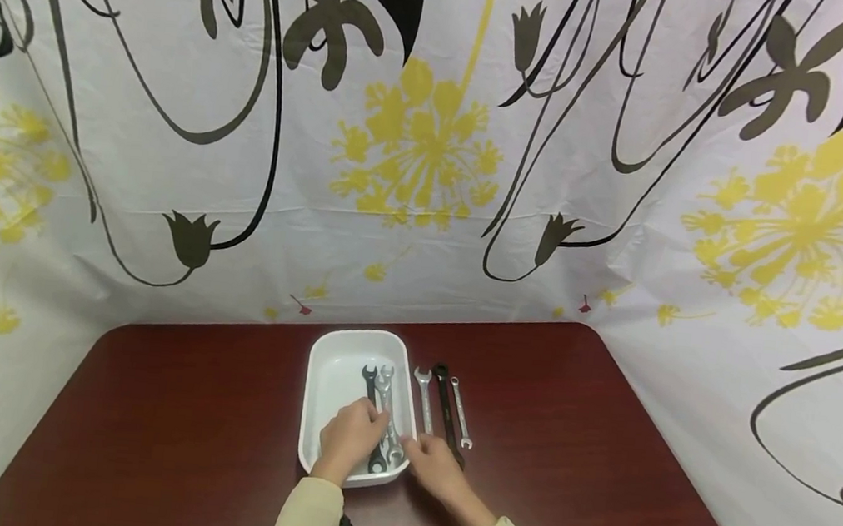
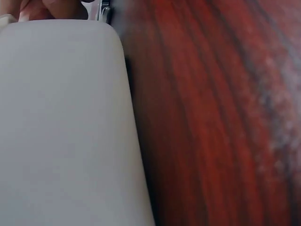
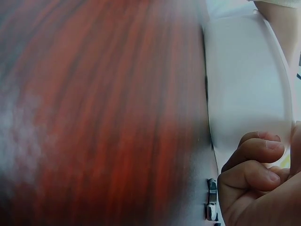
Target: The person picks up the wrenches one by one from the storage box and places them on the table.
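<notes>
Over the white tray [image 1: 330,384], left hand [image 1: 351,436] blocked its fingertips and some wrenches [image 1: 385,385] (opening, grip: couldn't tell), while right hand [image 1: 437,469] had fingers curled by the rim, hold unclear.

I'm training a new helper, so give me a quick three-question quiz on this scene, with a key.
1. How many wrenches show on the table, right of the tray?
2. True or false: the tray is empty.
3. Where is the left hand? A) over the tray's inside; B) flat on the table; C) out of view.

Key: 1. Three. 2. False; other wrenches lie in it. 3. A.
</notes>
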`<state>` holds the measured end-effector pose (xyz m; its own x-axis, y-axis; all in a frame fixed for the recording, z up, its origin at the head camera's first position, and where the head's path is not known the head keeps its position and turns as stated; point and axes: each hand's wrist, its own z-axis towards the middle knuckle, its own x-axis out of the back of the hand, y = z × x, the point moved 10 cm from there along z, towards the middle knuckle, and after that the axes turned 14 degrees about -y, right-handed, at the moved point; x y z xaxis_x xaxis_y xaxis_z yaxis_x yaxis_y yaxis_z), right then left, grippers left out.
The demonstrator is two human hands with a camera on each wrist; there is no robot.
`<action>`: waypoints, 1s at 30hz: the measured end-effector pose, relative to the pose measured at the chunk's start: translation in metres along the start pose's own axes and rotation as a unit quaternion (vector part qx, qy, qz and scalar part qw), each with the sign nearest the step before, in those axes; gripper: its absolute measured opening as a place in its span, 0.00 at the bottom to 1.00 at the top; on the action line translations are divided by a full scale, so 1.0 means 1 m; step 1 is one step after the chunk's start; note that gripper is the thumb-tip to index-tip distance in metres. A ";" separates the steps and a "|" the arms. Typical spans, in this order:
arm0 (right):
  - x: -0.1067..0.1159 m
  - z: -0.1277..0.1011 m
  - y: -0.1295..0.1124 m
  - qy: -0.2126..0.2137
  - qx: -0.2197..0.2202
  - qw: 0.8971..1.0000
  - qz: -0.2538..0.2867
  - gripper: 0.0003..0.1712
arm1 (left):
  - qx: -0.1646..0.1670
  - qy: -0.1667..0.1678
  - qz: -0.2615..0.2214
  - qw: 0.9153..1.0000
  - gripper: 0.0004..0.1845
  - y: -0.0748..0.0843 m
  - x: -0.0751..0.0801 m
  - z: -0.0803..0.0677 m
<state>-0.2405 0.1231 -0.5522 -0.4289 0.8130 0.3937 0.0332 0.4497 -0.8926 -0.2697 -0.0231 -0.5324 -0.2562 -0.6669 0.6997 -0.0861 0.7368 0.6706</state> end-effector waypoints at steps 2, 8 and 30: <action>0.000 -0.001 0.000 -0.001 -0.003 1.000 0.004 0.20 | 0.000 -0.005 0.002 1.000 0.14 0.000 -0.002 0.000; 0.000 -0.002 0.000 -0.002 -0.005 1.000 0.007 0.20 | 0.006 -0.007 0.025 1.000 0.16 -0.002 -0.003 -0.001; -0.002 0.001 0.001 -0.002 -0.007 1.000 0.003 0.20 | 0.050 -0.012 0.059 0.997 0.15 -0.013 -0.003 0.000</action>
<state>-0.2403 0.1221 -0.5542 -0.4328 0.8142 0.3869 0.0478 0.4493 -0.8921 -0.2683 -0.0311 -0.5432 -0.2934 -0.5721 0.7659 -0.1483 0.8187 0.5548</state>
